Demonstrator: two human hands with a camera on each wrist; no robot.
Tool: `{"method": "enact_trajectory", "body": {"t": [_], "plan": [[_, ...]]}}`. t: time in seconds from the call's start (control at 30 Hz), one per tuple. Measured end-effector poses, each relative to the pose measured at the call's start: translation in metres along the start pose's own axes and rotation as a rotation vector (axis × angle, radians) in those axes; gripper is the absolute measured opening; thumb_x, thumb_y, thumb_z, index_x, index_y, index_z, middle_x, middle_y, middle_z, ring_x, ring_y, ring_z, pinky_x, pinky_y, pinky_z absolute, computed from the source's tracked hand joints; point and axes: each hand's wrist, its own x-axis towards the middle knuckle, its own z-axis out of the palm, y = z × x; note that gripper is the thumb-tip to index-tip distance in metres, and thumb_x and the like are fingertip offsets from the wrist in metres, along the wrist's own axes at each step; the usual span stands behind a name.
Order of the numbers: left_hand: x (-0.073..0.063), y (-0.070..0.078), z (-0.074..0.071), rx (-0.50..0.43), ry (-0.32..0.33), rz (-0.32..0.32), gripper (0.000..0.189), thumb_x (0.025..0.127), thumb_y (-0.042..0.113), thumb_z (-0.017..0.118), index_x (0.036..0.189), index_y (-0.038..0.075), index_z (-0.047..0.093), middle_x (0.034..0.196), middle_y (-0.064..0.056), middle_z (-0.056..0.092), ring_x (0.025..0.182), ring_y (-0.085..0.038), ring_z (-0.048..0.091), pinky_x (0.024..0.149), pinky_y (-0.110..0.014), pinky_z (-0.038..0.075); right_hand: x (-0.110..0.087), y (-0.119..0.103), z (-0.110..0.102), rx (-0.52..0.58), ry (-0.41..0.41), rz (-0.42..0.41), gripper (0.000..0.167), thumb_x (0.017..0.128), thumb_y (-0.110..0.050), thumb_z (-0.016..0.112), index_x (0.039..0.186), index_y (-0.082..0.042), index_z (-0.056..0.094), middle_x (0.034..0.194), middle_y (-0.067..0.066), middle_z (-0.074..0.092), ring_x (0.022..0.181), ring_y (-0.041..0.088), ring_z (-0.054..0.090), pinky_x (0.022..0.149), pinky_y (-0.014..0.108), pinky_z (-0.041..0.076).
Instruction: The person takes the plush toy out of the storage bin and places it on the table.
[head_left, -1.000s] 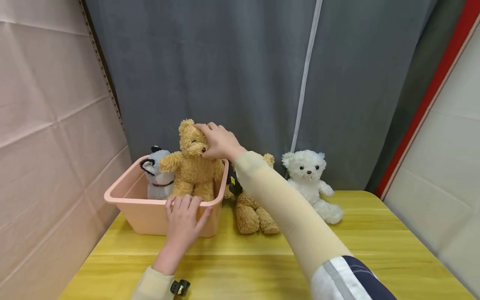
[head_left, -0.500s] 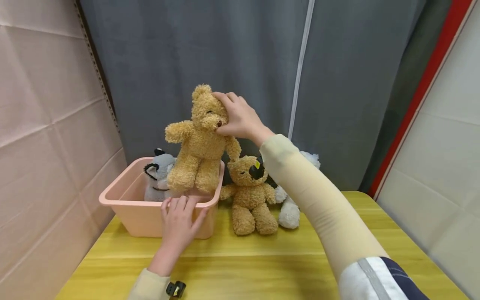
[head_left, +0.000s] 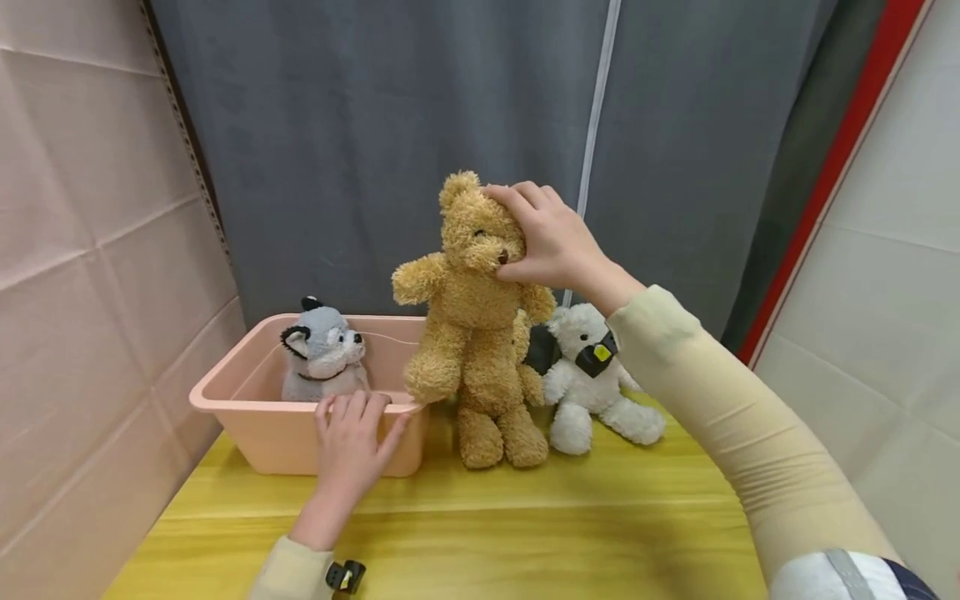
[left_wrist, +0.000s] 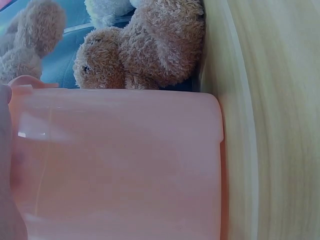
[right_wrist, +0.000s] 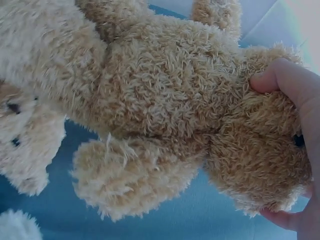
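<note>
My right hand (head_left: pixel 551 237) grips a golden-brown teddy bear (head_left: pixel 480 292) by the head, fingers over the top and thumb beside the nose. The bear hangs upright with its feet off the table, just right of the pink plastic basin (head_left: pixel 258 404). In the right wrist view the bear's curly body (right_wrist: pixel 160 85) fills most of the picture. My left hand (head_left: pixel 352 442) holds the basin's front rim, fingers hooked over it. A grey plush husky (head_left: pixel 326 354) sits inside the basin. Behind the held bear, a second brown bear (head_left: pixel 483 433) sits on the table, its upper part mostly hidden.
To the right, a white teddy bear (head_left: pixel 585 392) sits on the wooden table (head_left: pixel 480 533), its face partly covered by the black wrist camera (head_left: pixel 597 356). A grey curtain (head_left: pixel 375 150) hangs behind the table. A pale cloth wall (head_left: pixel 97 333) stands at left.
My right hand has lifted the golden-brown teddy bear out of the basin and carried it right, in front of the second brown bear. My left hand has stayed on the rim.
</note>
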Motion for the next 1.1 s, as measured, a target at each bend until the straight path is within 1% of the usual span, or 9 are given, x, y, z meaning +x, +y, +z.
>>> {"method": "enact_trajectory", "body": {"t": [0.1, 0.2, 0.33, 0.5, 0.67, 0.83, 0.93, 1.0, 1.1], "plan": [[0.001, -0.002, -0.001, -0.001, 0.001, -0.001, 0.052, 0.096, 0.058, 0.04, 0.098, 0.009, 0.059, 0.092, -0.009, 0.056, 0.089, -0.033, 0.047, 0.095, -0.056, 0.024, -0.016, 0.003, -0.003, 0.004, 0.008, -0.008, 0.095, 0.066, -0.035, 0.082, 0.148, -0.025, 0.035, 0.131, 0.007, 0.047, 0.116, 0.029, 0.044, 0.084, 0.05, 0.044], [0.0, -0.004, -0.003, -0.003, -0.008, -0.01, 0.053, 0.096, 0.057, 0.04, 0.098, 0.008, 0.06, 0.092, -0.01, 0.056, 0.09, -0.034, 0.048, 0.096, -0.056, 0.024, -0.031, 0.003, -0.001, -0.003, 0.008, -0.06, 0.094, 0.064, -0.034, 0.082, 0.147, -0.023, 0.038, 0.129, 0.008, 0.049, 0.111, 0.029, 0.047, 0.081, 0.049, 0.045], [-0.001, -0.005, -0.006, 0.005, -0.013, -0.018, 0.052, 0.095, 0.056, 0.041, 0.098, 0.007, 0.059, 0.091, -0.01, 0.055, 0.09, -0.034, 0.047, 0.095, -0.057, 0.024, -0.057, -0.003, 0.007, -0.025, -0.007, -0.143, 0.095, 0.061, -0.033, 0.083, 0.145, -0.02, 0.041, 0.128, 0.009, 0.051, 0.11, 0.03, 0.049, 0.082, 0.048, 0.046], [-0.001, -0.006, -0.008, 0.01, -0.013, -0.019, 0.051, 0.095, 0.056, 0.041, 0.098, 0.009, 0.059, 0.091, -0.01, 0.055, 0.09, -0.034, 0.047, 0.095, -0.057, 0.024, -0.09, -0.015, 0.019, -0.025, -0.033, -0.207, 0.099, 0.057, -0.036, 0.087, 0.143, -0.019, 0.042, 0.125, 0.009, 0.052, 0.107, 0.028, 0.05, 0.081, 0.047, 0.046], [0.001, -0.007, -0.008, 0.0, -0.017, -0.021, 0.053, 0.096, 0.057, 0.039, 0.099, 0.009, 0.059, 0.092, -0.01, 0.055, 0.09, -0.034, 0.046, 0.096, -0.057, 0.023, -0.114, -0.026, 0.036, -0.011, -0.082, -0.222, 0.1, 0.055, -0.038, 0.086, 0.143, -0.019, 0.042, 0.125, 0.008, 0.052, 0.107, 0.026, 0.05, 0.079, 0.046, 0.048], [0.001, -0.007, -0.007, -0.004, -0.019, -0.019, 0.054, 0.096, 0.059, 0.038, 0.098, 0.009, 0.059, 0.092, -0.009, 0.055, 0.091, -0.033, 0.047, 0.097, -0.057, 0.023, -0.132, -0.031, 0.056, -0.029, -0.139, -0.222, 0.102, 0.054, -0.04, 0.086, 0.144, -0.021, 0.041, 0.127, 0.008, 0.052, 0.11, 0.027, 0.05, 0.087, 0.048, 0.048], [0.0, -0.007, -0.007, -0.004, -0.021, -0.018, 0.054, 0.096, 0.059, 0.038, 0.098, 0.009, 0.059, 0.091, -0.009, 0.055, 0.091, -0.034, 0.047, 0.096, -0.057, 0.023, -0.14, -0.033, 0.065, -0.028, -0.155, -0.226, 0.103, 0.054, -0.042, 0.086, 0.144, -0.021, 0.04, 0.128, 0.009, 0.052, 0.111, 0.026, 0.05, 0.09, 0.048, 0.046], [0.0, -0.007, -0.007, -0.003, -0.02, -0.018, 0.054, 0.096, 0.058, 0.038, 0.098, 0.009, 0.059, 0.091, -0.01, 0.055, 0.091, -0.034, 0.047, 0.096, -0.057, 0.023, -0.144, -0.033, 0.07, -0.025, -0.157, -0.222, 0.103, 0.055, -0.043, 0.086, 0.144, -0.021, 0.04, 0.127, 0.008, 0.052, 0.111, 0.025, 0.051, 0.087, 0.046, 0.048], [0.001, -0.007, -0.008, -0.003, -0.018, -0.019, 0.053, 0.096, 0.058, 0.039, 0.098, 0.008, 0.059, 0.092, -0.01, 0.055, 0.091, -0.034, 0.047, 0.096, -0.057, 0.023, -0.147, -0.035, 0.075, 0.001, -0.155, -0.213, 0.101, 0.055, -0.04, 0.084, 0.144, -0.02, 0.041, 0.126, 0.006, 0.052, 0.109, 0.023, 0.051, 0.087, 0.043, 0.047]]}}
